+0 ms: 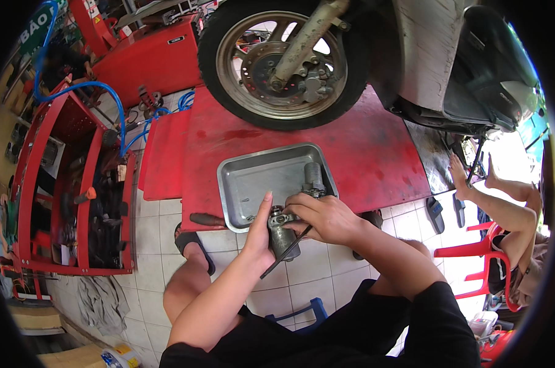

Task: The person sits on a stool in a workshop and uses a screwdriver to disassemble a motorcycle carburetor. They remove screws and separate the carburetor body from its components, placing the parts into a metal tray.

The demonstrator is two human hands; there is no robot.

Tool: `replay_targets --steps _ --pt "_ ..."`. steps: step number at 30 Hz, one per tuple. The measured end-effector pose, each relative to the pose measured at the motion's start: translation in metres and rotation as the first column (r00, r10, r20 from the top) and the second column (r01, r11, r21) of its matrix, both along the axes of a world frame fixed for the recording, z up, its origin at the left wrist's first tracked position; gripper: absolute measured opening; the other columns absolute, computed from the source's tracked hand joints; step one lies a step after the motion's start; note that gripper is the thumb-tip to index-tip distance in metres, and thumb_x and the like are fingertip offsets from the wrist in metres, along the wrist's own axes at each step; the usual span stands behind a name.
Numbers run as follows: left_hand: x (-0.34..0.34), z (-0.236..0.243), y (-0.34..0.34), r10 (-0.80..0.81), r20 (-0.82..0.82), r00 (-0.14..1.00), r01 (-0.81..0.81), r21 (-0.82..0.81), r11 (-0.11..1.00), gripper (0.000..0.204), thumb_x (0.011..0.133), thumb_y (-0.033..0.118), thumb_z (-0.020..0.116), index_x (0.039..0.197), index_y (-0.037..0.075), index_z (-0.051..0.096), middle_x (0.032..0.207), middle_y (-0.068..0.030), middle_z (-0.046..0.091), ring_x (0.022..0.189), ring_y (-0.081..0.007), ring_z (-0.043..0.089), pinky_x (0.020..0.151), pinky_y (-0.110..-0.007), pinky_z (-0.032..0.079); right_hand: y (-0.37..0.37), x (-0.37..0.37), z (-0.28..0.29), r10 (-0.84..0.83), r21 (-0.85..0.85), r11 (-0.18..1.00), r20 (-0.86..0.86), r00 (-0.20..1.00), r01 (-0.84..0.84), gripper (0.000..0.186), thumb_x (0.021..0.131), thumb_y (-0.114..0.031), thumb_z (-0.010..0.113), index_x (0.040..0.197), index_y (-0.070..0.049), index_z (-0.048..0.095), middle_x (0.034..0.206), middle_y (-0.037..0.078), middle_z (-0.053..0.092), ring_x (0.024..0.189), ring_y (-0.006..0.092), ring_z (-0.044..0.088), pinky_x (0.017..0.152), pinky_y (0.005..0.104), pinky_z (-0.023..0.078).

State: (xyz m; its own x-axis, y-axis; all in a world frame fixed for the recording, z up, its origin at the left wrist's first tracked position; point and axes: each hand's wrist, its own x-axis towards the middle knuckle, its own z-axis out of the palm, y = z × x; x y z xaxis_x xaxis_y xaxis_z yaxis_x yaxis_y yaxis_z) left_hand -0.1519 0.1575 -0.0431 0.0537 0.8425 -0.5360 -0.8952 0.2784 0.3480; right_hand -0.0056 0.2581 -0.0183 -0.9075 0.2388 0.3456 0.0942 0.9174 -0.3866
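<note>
Over the red lift platform's (375, 153) near edge, beside the steel tray (253, 184), we are steadying a small metal motor part (282, 236) in our closed left hand (257, 236) while our right hand (326, 218), gripping a thin dark tool (288, 251), is working on it.

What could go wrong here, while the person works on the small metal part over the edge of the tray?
1. The grey metal part is held past the rim of the metal tray, above the tiled floor; a slip might drop it there.
2. The right hand works a thin dark tool close to the left hand; if it slips, it may jab the palm.
3. Another cylindrical part sits near the tray's edge and might get knocked.
</note>
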Motion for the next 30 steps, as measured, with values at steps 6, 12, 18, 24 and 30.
replay_targets --steps 6,12,18,24,30 --pt "-0.039 -0.002 -0.011 0.236 0.075 0.969 -0.225 -0.134 0.965 0.056 0.082 0.065 0.063 0.086 0.008 0.061 0.076 -0.0093 0.062 0.07 -0.023 0.061 0.066 -0.037 0.053 0.012 -0.026 0.002 -0.077 -0.248 0.969 -0.274 0.959 0.007 0.023 0.083 -0.017 0.073 0.096 -0.002 0.06 0.095 0.012 0.061 0.083 0.032 0.064 0.068 0.0391 0.052" --pt "-0.102 0.014 -0.018 0.622 -0.051 0.781 -0.623 -0.119 0.773 0.051 0.083 0.059 0.065 0.082 0.008 0.059 0.074 -0.0078 0.059 0.069 -0.0228 0.058 0.067 -0.036 0.052 0.01 -0.071 -0.042 -0.23 -0.455 0.825 0.272 0.934 0.335 0.024 0.087 -0.02 0.066 0.098 0.001 0.068 0.085 0.023 0.068 0.084 0.0396 0.065 0.078 0.0454 0.05" --pt "-0.13 0.02 -0.036 0.739 -0.039 0.673 -0.74 -0.052 0.671 0.05 0.084 0.056 0.065 0.085 0.007 0.058 0.075 -0.0091 0.059 0.07 -0.0233 0.057 0.067 -0.037 0.051 0.002 -0.101 -0.081 -0.124 -0.341 0.889 0.466 0.876 0.307 0.026 0.082 -0.02 0.072 0.105 -0.007 0.072 0.093 0.018 0.07 0.093 0.0361 0.066 0.083 0.0432 0.053" --pt "-0.129 0.031 -0.034 0.735 0.041 0.677 -0.729 -0.098 0.678 0.051 0.083 0.056 0.067 0.086 0.006 0.056 0.076 -0.0099 0.058 0.071 -0.0234 0.057 0.068 -0.036 0.052 0.011 -0.105 -0.088 -0.123 -0.234 0.923 0.573 0.81 0.306 0.033 0.077 -0.024 0.077 0.107 -0.01 0.072 0.1 0.015 0.07 0.098 0.0343 0.065 0.086 0.0444 0.052" --pt "-0.129 0.031 -0.03 0.699 0.008 0.715 -0.695 -0.107 0.711 0.051 0.083 0.057 0.068 0.085 0.007 0.056 0.075 -0.0089 0.058 0.069 -0.0231 0.057 0.067 -0.037 0.052 0.01 -0.108 -0.095 -0.114 -0.195 0.941 0.584 0.804 0.275 0.034 0.079 -0.032 0.076 0.105 -0.01 0.072 0.102 0.017 0.069 0.101 0.0349 0.064 0.087 0.0453 0.051"
